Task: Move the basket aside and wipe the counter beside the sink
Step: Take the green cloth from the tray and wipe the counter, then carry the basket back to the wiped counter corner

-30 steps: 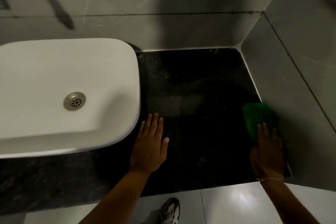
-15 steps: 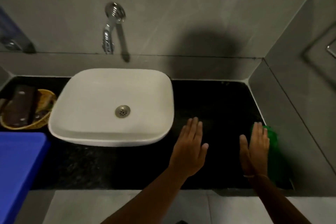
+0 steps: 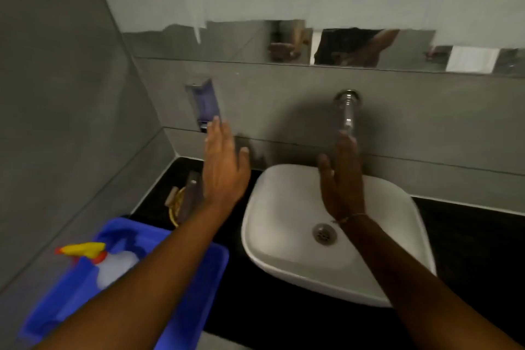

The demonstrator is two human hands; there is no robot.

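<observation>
A small woven yellow basket (image 3: 174, 209) with a dark object in it sits on the black counter (image 3: 284, 318), left of the white sink (image 3: 287, 239). My left hand (image 3: 224, 167) hovers flat and open above the basket, partly hiding it. Over the sink's back rim my right hand (image 3: 342, 176) is raised, also open and empty, its fingertips near the tap (image 3: 347, 111). The green cloth is out of view.
A blue tub (image 3: 196, 293) holding a spray bottle (image 3: 99, 260) with a yellow and red trigger stands at the lower left. A soap dispenser (image 3: 206, 104) hangs on the grey wall. A mirror strip (image 3: 341, 45) runs above. The grey side wall closes in on the left.
The view has swung left, from the counter right of the sink to the sink's left side. Both hands lifted off the counter and moved left; my right hand left the green cloth behind.
</observation>
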